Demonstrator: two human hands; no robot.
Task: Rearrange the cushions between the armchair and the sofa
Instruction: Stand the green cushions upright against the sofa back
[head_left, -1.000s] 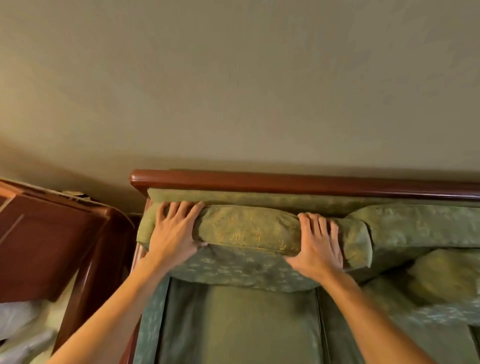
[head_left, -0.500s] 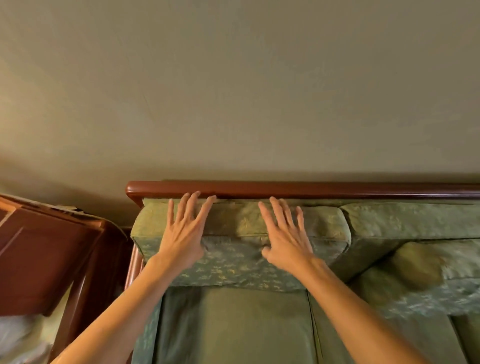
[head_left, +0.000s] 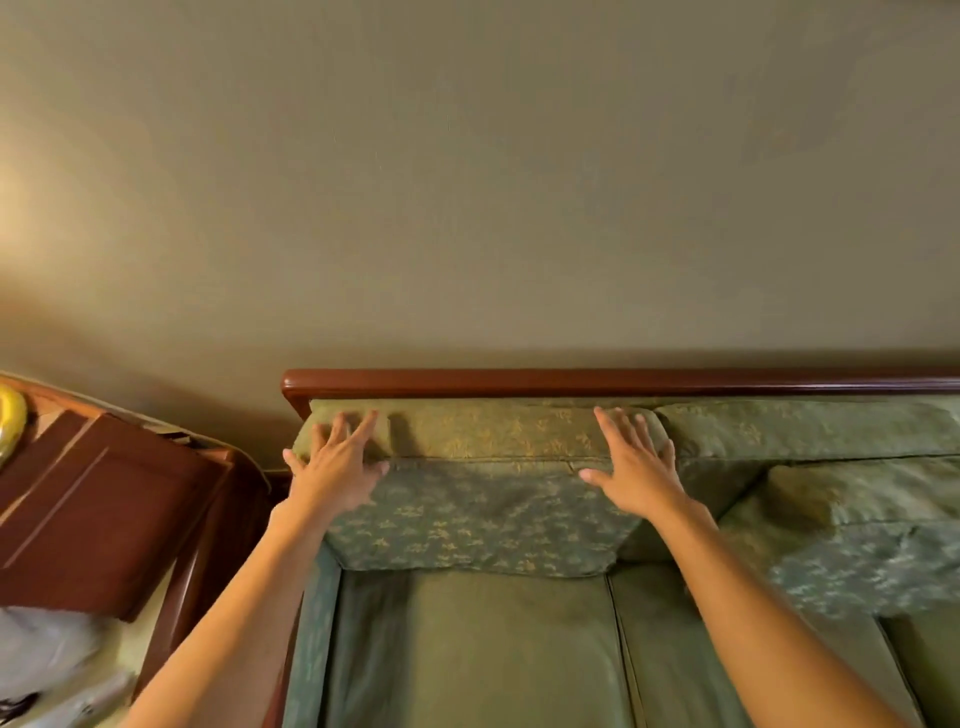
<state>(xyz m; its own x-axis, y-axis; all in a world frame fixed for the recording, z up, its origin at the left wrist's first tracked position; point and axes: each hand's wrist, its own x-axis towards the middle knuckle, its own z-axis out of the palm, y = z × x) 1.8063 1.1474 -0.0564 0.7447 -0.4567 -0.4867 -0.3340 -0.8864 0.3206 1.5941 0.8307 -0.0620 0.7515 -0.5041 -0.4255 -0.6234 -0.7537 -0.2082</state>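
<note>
Both hands lie flat with fingers spread, grasping nothing. The left hand and right hand press the upper corners of the green patterned fabric back cushion, which stands upright under the palms against the dark polished wooden sofa rail. Judgement: this cushion appears seated. Right of the right hand, a second green cushion stands and a third lies slumped, seemingly unsettled. The armchair is not identifiable.

Both arms outstretched; left hand and right hand flat, fingers spread.
</note>
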